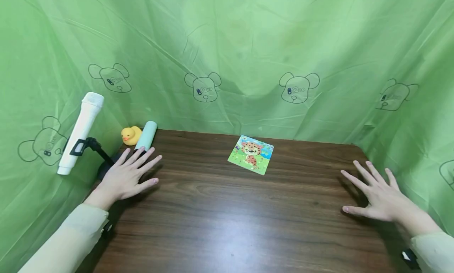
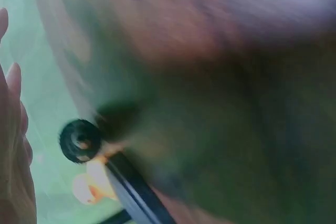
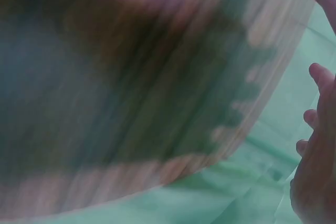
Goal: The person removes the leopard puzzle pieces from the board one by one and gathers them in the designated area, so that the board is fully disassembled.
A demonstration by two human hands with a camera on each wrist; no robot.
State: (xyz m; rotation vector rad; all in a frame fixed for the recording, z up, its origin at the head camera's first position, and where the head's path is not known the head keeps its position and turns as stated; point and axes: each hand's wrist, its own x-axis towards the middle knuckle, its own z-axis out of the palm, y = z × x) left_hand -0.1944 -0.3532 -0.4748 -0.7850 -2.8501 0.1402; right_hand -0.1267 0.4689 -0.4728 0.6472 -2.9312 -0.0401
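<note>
Hovering over the table (image 1: 230, 202) at the left of the frame, the left hand (image 1: 125, 179) had its fingers fanned and held nothing; whether a fingertip touched the mint-green cylinder (image 1: 147, 134) beyond could not be told. A yellow duck (image 1: 131, 136) sat just left of that cylinder, and a black stand (image 1: 101, 152) held up a white microphone (image 1: 79, 133) at far left. The right hand (image 1: 381, 200), lower right, was likewise spread and without a load. Near the frame's centre, well apart from both, lay a leopard card (image 1: 251, 155). A careless forward push from the left hand could have shoved the cylinder into the duck; a sideways knock could have tipped the stand.
</note>
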